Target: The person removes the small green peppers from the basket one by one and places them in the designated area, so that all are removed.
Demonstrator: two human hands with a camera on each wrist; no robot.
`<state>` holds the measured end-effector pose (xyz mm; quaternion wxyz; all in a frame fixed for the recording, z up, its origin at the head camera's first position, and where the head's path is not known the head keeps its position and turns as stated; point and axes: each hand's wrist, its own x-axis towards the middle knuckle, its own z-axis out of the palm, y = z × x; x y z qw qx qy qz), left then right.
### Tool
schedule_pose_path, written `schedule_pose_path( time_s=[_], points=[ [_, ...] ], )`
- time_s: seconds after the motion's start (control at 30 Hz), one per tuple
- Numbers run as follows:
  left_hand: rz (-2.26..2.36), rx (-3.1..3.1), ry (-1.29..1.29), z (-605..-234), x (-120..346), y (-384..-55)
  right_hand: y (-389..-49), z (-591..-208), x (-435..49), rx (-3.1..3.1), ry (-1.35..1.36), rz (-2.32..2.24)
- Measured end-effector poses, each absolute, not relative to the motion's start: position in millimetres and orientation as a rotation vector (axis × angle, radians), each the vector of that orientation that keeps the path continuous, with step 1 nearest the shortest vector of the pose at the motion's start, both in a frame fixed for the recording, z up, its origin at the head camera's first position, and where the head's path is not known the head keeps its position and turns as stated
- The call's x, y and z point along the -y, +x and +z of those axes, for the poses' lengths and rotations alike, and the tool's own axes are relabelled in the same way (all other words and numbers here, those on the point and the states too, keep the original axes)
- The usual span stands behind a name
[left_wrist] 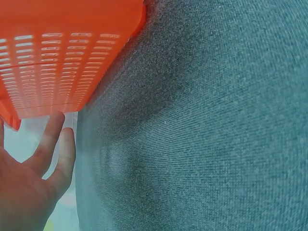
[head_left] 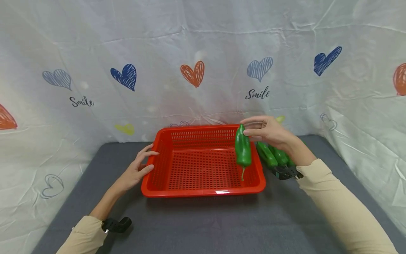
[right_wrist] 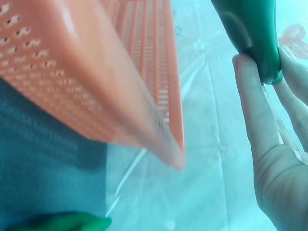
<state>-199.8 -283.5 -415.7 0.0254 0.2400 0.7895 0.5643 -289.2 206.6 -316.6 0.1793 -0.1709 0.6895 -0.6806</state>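
A green pepper (head_left: 243,150) hangs over the right end of the red plastic basket (head_left: 203,192), tip up and stem pointing down. My right hand (head_left: 269,130) pinches its tip between thumb and fingers; the right wrist view shows those fingertips against the pepper (right_wrist: 255,38). At the basket's left side, my left hand (head_left: 134,173) rests on the rim with fingers loosely extended. In the left wrist view, two straight fingers of the left hand (left_wrist: 29,183) lie near the basket's slotted outer wall (left_wrist: 57,62). Nothing lies on the basket's visible mesh floor.
Several more green peppers (head_left: 268,155) lie on the grey cloth-covered table (head_left: 203,225) just right of the basket, partly hidden by my right forearm. Behind the table hangs a white curtain (head_left: 219,21) printed with hearts. Black wrist devices (head_left: 115,225) sit at both cuffs.
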Motion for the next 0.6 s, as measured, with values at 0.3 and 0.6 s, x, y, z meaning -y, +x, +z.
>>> schedule_pose_path(
  time_s=[0.3, 0.6],
  points=[
    [1.751, -2.441, 0.765, -417.1, 283.7, -199.4, -281.5, -321.5, -241.1, -1.994, -0.461, -1.928],
    [1.752, -2.439, 0.758, -415.7, 283.0, -198.7, -270.4, -326.7, -275.0, -2.040, -0.491, -1.900]
  ],
)
